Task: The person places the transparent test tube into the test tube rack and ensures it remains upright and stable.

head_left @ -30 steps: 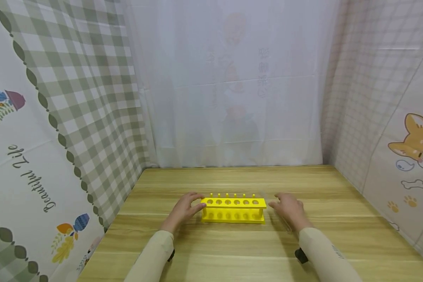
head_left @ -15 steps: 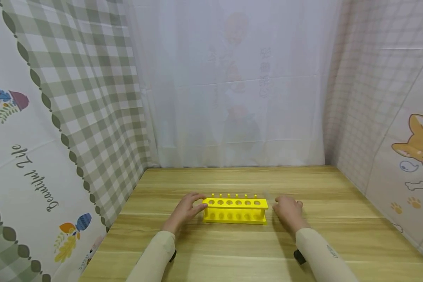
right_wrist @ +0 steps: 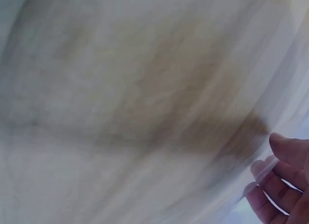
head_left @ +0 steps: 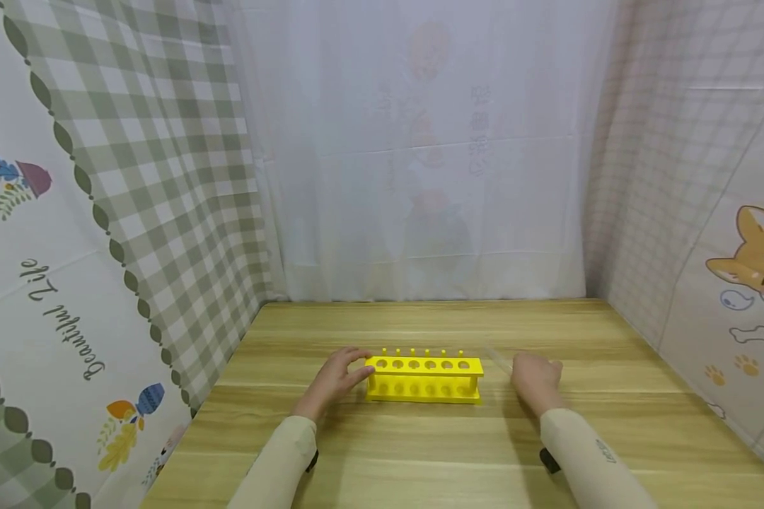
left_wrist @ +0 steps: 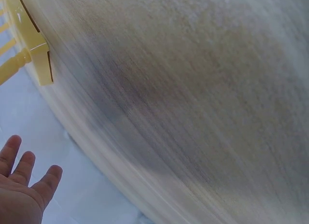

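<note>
A yellow test tube rack (head_left: 423, 385) stands on the wooden table, with a row of round holes and short pegs behind them. My left hand (head_left: 336, 378) holds its left end, thumb at the front and index finger at the far corner. In the left wrist view several straight fingers (left_wrist: 29, 173) are spread below the rack (left_wrist: 36, 45); the thumb is out of sight there. To the right of the rack, my right hand (head_left: 536, 379) grips a clear test tube (head_left: 499, 359) that slants away to the upper left. The tube (right_wrist: 263, 172) lies across the curled fingers in the right wrist view.
The wooden table (head_left: 420, 452) ends at a white curtain (head_left: 420, 212) at the back. A checked cloth (head_left: 165, 141) hangs on the left, and a printed cloth (head_left: 694, 212) on the right.
My right hand has closed its fingers round the clear tube and shifted right, away from the rack, with the tube. The left hand stays at the rack's left end.
</note>
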A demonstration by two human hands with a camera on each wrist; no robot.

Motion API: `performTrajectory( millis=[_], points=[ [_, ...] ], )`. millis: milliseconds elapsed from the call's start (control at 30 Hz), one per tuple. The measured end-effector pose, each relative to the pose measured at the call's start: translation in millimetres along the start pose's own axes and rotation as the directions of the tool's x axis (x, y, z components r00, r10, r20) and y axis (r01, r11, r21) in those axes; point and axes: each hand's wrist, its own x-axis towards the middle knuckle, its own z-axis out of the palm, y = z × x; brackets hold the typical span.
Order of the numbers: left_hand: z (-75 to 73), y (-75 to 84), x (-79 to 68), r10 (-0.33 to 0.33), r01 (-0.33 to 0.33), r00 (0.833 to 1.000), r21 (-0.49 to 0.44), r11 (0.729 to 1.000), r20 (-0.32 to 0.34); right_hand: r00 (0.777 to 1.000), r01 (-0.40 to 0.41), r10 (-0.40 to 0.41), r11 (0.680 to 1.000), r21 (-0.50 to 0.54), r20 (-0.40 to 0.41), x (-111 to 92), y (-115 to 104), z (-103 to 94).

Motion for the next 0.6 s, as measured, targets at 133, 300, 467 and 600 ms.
performTrajectory(
  millis=[133,300,467,600],
  points=[
    [0.6,-0.7,0.7,-0.006,0.006,1.0,-0.005,1.0,0.003,1.0,0.011,-0.011,1.0,0.019,0.004,-0.9,5.7,0.7],
    [0.6,-1.4,1.0,0.005,-0.005,1.0,-0.006,1.0,-0.003,1.0,0.011,-0.011,1.0,0.023,-0.011,0.5,9.0,1.2],
    [1.6,-1.9,1.2,0.018,-0.018,1.0,-0.011,1.0,-0.012,0.997,0.007,-0.002,0.998,0.065,-0.075,3.0,7.7,-0.2],
    [1.8,-1.0,0.3,0.013,-0.013,1.0,-0.017,1.0,-0.011,0.995,0.015,-0.002,0.993,0.116,-0.104,1.1,0.8,-3.0]
  ],
)
